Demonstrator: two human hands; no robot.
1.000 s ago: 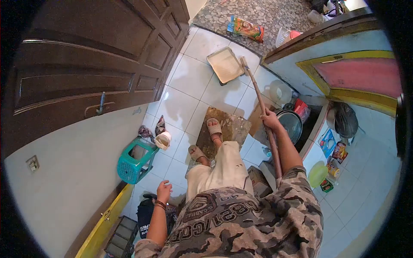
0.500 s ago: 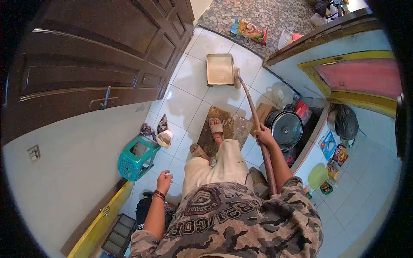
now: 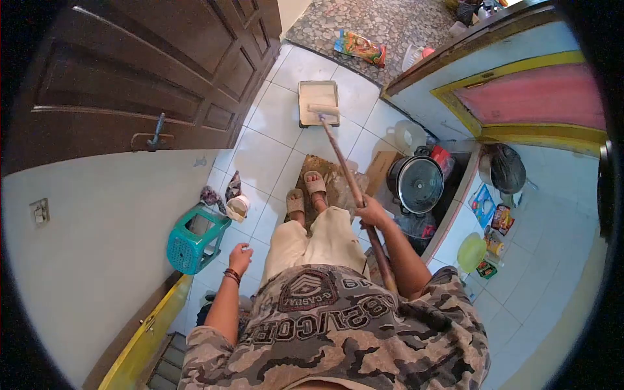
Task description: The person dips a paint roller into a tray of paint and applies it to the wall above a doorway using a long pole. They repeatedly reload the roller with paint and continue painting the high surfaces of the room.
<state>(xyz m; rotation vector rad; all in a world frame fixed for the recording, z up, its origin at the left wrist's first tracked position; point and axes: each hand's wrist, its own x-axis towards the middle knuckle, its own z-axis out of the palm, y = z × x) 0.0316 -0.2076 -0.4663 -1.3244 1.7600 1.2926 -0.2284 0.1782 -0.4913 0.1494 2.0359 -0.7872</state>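
Observation:
My right hand (image 3: pixel 372 213) is wrapped round the long wooden pole of a paint roller (image 3: pixel 343 161), which slants from my right side out over the floor. The roller's head lies over the near part of a paint tray (image 3: pixel 318 91) filled with cream-coloured paint. My left hand (image 3: pixel 240 258) hangs free at my left side, its fingers loosely bent and apart, with nothing in it. Closest to that hand is a teal plastic stool (image 3: pixel 188 250).
A small paint-stained pot (image 3: pixel 238 208) stands beside the stool. A stained board (image 3: pixel 313 164) lies under my sandals. To the right are a large lidded pot (image 3: pixel 419 185) and a tiled ledge with a green bowl (image 3: pixel 470 253). A brown door (image 3: pixel 123 97) stands at left.
The roller head has moved left from the floor beside the tray to over the paint. My right hand has swung left with the pole, and my left foot has stepped forward onto the board.

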